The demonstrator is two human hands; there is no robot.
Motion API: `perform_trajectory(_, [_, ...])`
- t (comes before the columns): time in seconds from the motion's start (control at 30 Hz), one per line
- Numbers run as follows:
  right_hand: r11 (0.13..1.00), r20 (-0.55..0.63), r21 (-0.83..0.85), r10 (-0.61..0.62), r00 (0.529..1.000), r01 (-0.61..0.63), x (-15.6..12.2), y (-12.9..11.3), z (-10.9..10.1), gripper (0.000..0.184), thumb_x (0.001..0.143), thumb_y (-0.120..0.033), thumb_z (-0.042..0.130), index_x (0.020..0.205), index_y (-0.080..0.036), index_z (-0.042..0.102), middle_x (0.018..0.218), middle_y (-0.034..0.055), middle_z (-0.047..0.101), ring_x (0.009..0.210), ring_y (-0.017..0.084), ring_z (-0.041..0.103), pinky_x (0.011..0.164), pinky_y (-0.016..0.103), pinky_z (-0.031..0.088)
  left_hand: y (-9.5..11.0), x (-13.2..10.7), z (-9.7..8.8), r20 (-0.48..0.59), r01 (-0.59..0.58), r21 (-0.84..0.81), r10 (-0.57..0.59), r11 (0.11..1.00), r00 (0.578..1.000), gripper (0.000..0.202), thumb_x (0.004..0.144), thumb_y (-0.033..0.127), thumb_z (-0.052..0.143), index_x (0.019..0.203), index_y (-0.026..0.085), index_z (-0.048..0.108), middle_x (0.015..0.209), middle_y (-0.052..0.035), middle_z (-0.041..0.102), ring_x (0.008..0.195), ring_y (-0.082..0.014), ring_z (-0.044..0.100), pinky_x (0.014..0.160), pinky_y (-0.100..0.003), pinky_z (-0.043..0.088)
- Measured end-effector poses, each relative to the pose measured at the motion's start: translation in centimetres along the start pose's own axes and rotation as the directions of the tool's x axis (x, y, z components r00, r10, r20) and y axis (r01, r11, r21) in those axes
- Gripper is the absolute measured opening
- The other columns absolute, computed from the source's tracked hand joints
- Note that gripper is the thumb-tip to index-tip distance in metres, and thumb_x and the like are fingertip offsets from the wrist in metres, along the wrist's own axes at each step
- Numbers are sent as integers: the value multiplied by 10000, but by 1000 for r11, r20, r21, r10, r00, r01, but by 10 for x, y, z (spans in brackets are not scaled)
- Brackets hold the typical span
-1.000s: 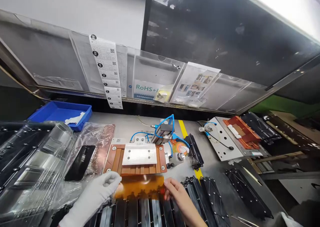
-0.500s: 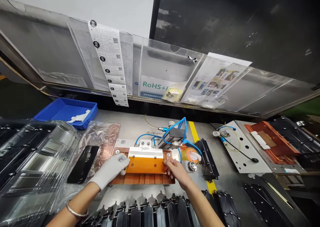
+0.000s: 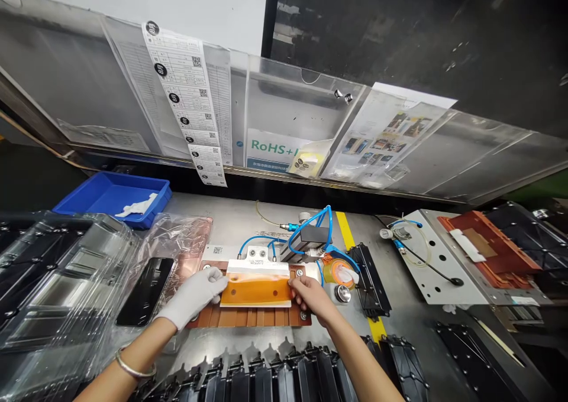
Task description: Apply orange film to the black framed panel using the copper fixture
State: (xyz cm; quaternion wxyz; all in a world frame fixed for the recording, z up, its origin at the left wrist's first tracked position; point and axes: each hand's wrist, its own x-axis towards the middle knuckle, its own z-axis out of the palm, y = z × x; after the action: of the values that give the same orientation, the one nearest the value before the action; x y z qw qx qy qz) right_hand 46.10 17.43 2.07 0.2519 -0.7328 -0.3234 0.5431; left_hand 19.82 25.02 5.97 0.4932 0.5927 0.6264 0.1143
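An amber film sheet (image 3: 257,290) lies flat on the white plate of a brown fixture (image 3: 252,316) at the middle of the bench. My left hand (image 3: 195,295), in a white glove, presses its fingers on the sheet's left edge. Bare, my right hand (image 3: 308,298) holds the sheet's right edge with its fingertips. Blue air hoses (image 3: 310,224) run into a small block just behind the fixture.
A blue bin (image 3: 110,195) with a white cloth stands at the back left. Clear plastic trays (image 3: 57,284) and a black panel in a bag (image 3: 144,298) lie left. Black parts (image 3: 275,381) line the near edge. A metal plate with an orange jig (image 3: 444,260) sits right.
Both hands carried the amber sheet from the near edge up onto the fixture's white plate and now hold it flat there. The camera view has shifted slightly.
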Motion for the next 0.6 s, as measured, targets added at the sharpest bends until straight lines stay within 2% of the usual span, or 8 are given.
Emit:
perform_trajectory(0.13, [992, -51, -127, -31, 998, 24, 4, -1, -5, 302, 952, -304, 637, 700, -191, 515, 498, -107, 515, 377, 79, 436, 416, 208, 360, 1, -5, -3, -10, 32, -52, -33, 998, 999, 322, 656, 543, 560, 608, 257, 419, 501, 48, 531, 464, -128, 417, 484, -252, 268])
perform_trajectory(0.23, [964, -102, -247, -127, 987, 98, 3, -2, -15, 332, 871, -347, 719, 659, -207, 506, 514, -76, 561, 472, 114, 532, 503, 239, 404, -1, -7, -2, -4, 35, -104, -36, 994, 999, 399, 626, 629, 569, 619, 257, 424, 500, 53, 525, 454, -113, 374, 482, -251, 232])
perform_trajectory(0.4, [860, -199, -461, -339, 919, 218, -27, 14, -40, 267, 945, -431, 541, 789, -225, 607, 785, 33, 711, 785, 235, 662, 725, 341, 471, -10, -4, 6, -4, 4, -185, -5, 983, 1000, 392, 626, 625, 584, 628, 246, 482, 507, 66, 514, 466, -104, 381, 508, -264, 237])
perform_trajectory(0.5, [764, -179, -580, -458, 870, 283, -54, 37, -53, 76, 823, -318, 660, 832, -243, 673, 938, 62, 723, 978, 307, 656, 862, 404, 481, -15, -2, 7, -6, -8, -212, 7, 977, 1000, 332, 717, 536, 605, 632, 239, 485, 508, 74, 516, 474, -104, 396, 536, -266, 292])
perform_trajectory(0.53, [738, -167, -605, -485, 858, 299, -60, 46, -56, 69, 788, -247, 666, 853, -248, 690, 951, 63, 727, 999, 311, 658, 882, 409, 488, -17, -2, 7, -6, -12, -221, 11, 975, 1000, 308, 759, 488, 610, 635, 236, 484, 514, 78, 516, 477, -104, 407, 550, -268, 318])
perform_trajectory(0.6, [701, -150, -634, -526, 837, 327, -65, 60, -59, 179, 789, -165, 611, 912, -248, 712, 965, 65, 737, 989, 297, 678, 881, 407, 513, -19, -2, 6, -3, -20, -238, 20, 971, 1000, 285, 831, 393, 620, 644, 226, 485, 529, 84, 515, 492, -107, 443, 590, -274, 372])
